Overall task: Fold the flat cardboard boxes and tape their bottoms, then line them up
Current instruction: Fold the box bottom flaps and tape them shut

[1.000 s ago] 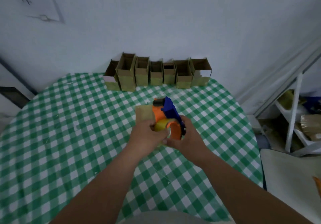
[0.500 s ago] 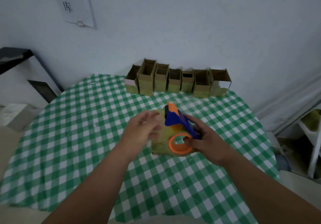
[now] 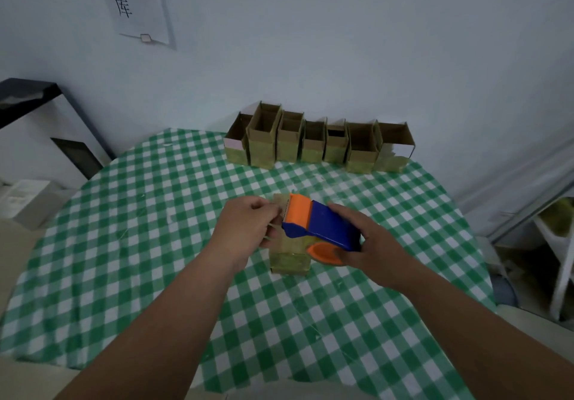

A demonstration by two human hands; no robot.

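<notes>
1. Round table [image 3: 124,244] with a green-white checked cloth. Wall behind, paper sign [image 3: 136,2] on it with printed characters.
2. Row of finished boxes [image 3: 316,145] along the far table edge by the wall, open tops up, standing side by side and touching. The rightmost one looks tilted or not squared.
3. Current box [image 3: 289,260] at table centre, between both hands, taped face toward the camera. Yellowish tape already covers its near side.
4. Tape dispenser [image 3: 323,222], blue body, orange head, orange roll core, lying over the box top with the cutter end pointing left.
5. Right hand [image 3: 369,244] grips the dispenser from the rear, fingers curled round body and roll.
6. Left hand [image 3: 248,225] is at the cutter end, fingers curled. Looks like it pinches the tape end or the box edge; cannot tell which.
7. Step, as a judgement: laying or cutting a strip on the box bottom. To do it well, keep the box pinned, keep the strip taut and centred on the seam, tear against the teeth with a sharp twist, then press the end flat.
8. Hard to see: seam and flaps are hidden under the dispenser and hands, left fingertips are hidden, the tape strip is barely visible, and the shelf [image 3: 556,244] at the right edge is cut off.
</notes>
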